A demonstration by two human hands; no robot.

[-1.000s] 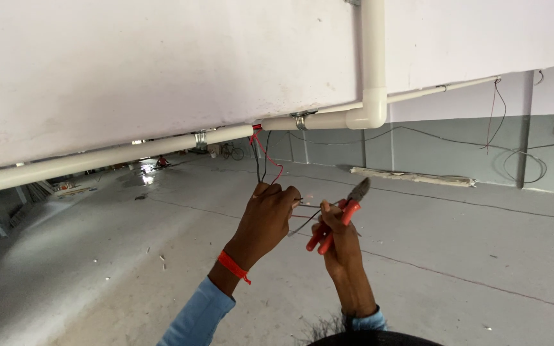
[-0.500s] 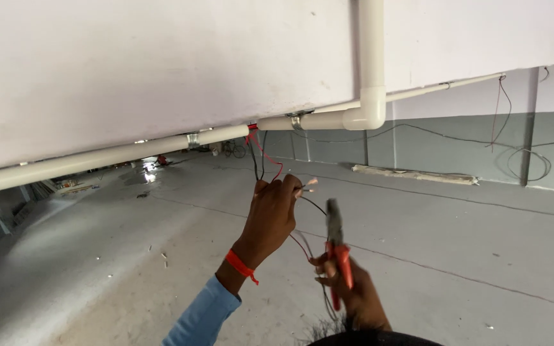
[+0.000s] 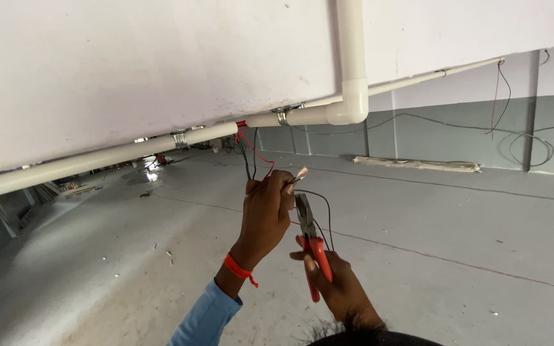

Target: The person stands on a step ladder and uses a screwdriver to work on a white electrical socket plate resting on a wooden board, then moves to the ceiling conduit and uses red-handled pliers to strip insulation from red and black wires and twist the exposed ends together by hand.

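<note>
My left hand [image 3: 265, 214] is raised and pinches red and black wires [image 3: 256, 152] that hang from a gap in the white conduit pipe [image 3: 123, 152]. Bare copper ends [image 3: 300, 175] stick out past its fingers. My right hand [image 3: 328, 282] sits lower and grips red-handled pliers [image 3: 310, 247], their jaws pointing up, just right of my left hand and close to the wires. A thin black wire loops down between the two hands. A red band circles my left wrist.
White pipe with metal clamps runs along the white surface and joins an elbow [image 3: 352, 106]. More wires [image 3: 530, 138] dangle on the grey wall at right. A pale long bundle [image 3: 418, 164] lies by the wall's base.
My right hand dropped from beside my left hand, then the pliers turned upright and rose toward the wires. My left hand kept holding the wires.
</note>
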